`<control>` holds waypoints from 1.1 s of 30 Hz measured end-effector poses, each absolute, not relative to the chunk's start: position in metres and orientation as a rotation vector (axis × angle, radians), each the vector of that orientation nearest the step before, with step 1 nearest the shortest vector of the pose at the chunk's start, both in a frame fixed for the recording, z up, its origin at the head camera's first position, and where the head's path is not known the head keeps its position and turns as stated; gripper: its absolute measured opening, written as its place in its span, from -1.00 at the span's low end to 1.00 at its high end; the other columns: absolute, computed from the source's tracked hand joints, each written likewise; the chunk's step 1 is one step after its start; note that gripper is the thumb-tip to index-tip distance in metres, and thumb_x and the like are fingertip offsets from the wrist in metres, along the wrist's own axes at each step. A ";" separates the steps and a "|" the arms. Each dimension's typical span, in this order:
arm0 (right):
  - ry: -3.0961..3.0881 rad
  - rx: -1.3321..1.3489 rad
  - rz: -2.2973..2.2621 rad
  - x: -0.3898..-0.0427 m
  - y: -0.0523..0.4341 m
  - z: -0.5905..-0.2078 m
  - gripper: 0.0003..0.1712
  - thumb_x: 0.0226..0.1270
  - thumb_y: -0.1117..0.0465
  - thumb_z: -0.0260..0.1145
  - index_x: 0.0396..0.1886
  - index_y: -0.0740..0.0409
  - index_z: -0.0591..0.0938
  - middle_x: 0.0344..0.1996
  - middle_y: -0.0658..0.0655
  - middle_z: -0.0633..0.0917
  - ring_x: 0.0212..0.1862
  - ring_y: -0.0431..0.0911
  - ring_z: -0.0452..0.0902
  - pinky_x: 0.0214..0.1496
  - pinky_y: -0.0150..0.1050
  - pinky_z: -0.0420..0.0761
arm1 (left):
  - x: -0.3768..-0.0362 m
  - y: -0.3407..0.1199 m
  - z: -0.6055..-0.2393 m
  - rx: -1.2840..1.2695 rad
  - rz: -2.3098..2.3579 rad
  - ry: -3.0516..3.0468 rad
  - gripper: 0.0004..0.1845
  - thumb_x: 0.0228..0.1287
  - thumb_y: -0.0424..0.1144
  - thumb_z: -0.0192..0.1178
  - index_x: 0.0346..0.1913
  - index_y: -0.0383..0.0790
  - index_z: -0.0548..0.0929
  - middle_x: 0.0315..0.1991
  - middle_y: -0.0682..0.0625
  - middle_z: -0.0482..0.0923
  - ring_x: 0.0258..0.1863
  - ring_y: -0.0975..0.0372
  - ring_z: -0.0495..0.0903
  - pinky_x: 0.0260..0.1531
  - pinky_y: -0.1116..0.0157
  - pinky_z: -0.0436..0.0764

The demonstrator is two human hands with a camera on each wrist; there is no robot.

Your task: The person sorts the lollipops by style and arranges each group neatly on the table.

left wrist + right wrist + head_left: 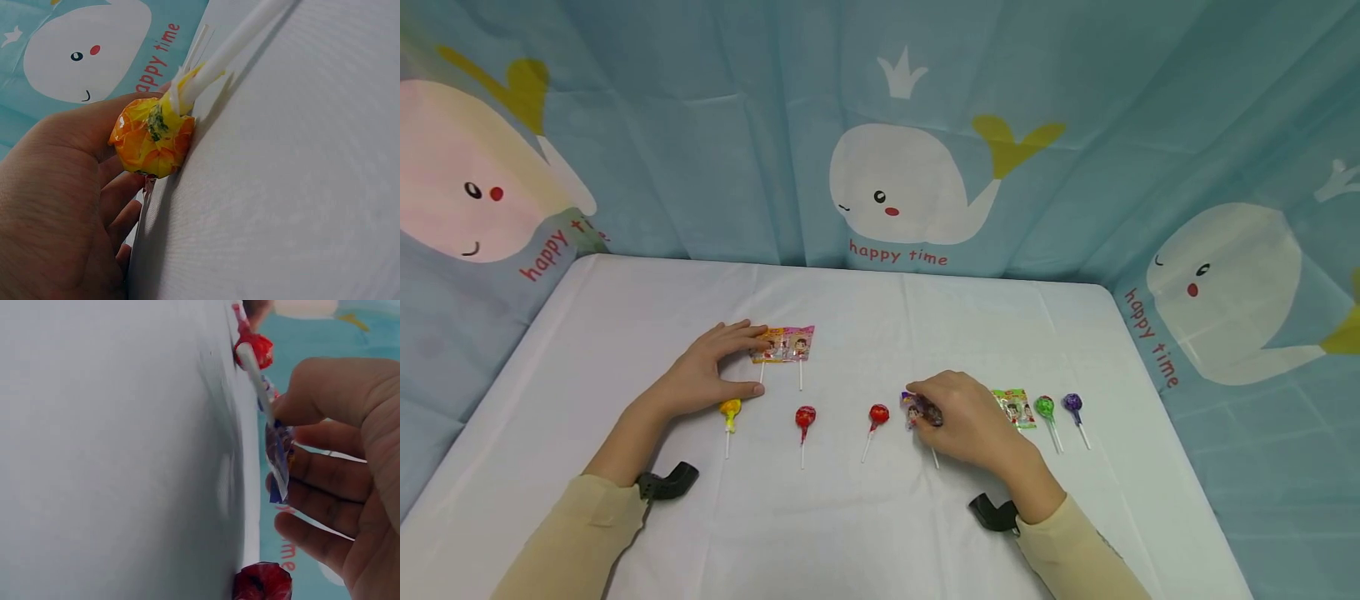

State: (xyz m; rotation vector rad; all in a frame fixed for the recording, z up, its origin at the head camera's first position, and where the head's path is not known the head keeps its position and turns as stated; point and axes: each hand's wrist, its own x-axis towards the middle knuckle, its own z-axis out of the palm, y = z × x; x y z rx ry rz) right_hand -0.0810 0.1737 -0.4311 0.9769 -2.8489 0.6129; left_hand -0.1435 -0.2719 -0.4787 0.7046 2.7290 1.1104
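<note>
Two hands among wrapped lollipops on a white bench.
Right hand (970, 421) curls its grip round a purple flat-wrapped lollipop (916, 410) near centre; left hand (718, 367), fingers relaxed, touches the orange flat-wrapped lollipop (769, 344), round crinkly yellow lollipop (730, 409) just beside.

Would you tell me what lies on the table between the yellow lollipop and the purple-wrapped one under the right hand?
Two red lollipops, one nearer the yellow lollipop, the other beside the purple-wrapped lollipop that the right hand pinches; the head view shows it.
</note>
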 end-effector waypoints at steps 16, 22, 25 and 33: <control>-2.764 1.012 0.670 -0.097 0.158 -0.420 -0.64 0.19 0.28 0.56 0.02 0.05 0.86 -0.10 -0.06 0.84 0.00 -0.12 0.73 0.17 -0.09 0.71 | -0.144 -0.274 -0.481 0.727 1.126 2.727 -0.27 0.20 0.02 0.66 0.42 -0.05 0.69 0.62 -0.10 0.40 0.71 -0.16 0.09 0.69 -0.20 -0.15; -2.751 1.010 0.674 -0.101 0.155 -0.418 -0.67 0.21 0.26 0.55 0.00 0.05 0.86 -0.10 -0.05 0.84 0.00 -0.13 0.72 0.15 -0.10 0.72 | -0.143 -0.273 -0.480 0.722 1.122 2.728 -0.26 0.19 0.02 0.66 0.43 -0.06 0.69 0.62 -0.11 0.40 0.71 -0.16 0.09 0.69 -0.19 -0.15; -2.744 1.009 0.683 -0.103 0.153 -0.417 -0.67 0.21 0.26 0.55 0.00 0.05 0.86 -0.11 -0.06 0.84 0.00 -0.12 0.72 0.15 -0.11 0.72 | -0.143 -0.273 -0.479 0.725 1.133 2.727 -0.27 0.19 0.01 0.66 0.42 -0.07 0.69 0.61 -0.11 0.41 0.70 -0.17 0.09 0.69 -0.19 -0.15; -2.711 1.024 0.687 -0.111 0.149 -0.413 -0.68 0.20 0.27 0.53 -0.01 0.06 0.86 -0.11 -0.05 0.84 -0.01 -0.11 0.73 0.12 -0.12 0.72 | -0.143 -0.273 -0.479 0.710 1.107 2.733 -0.26 0.19 0.03 0.66 0.43 -0.05 0.69 0.62 -0.10 0.39 0.71 -0.15 0.08 0.69 -0.18 -0.15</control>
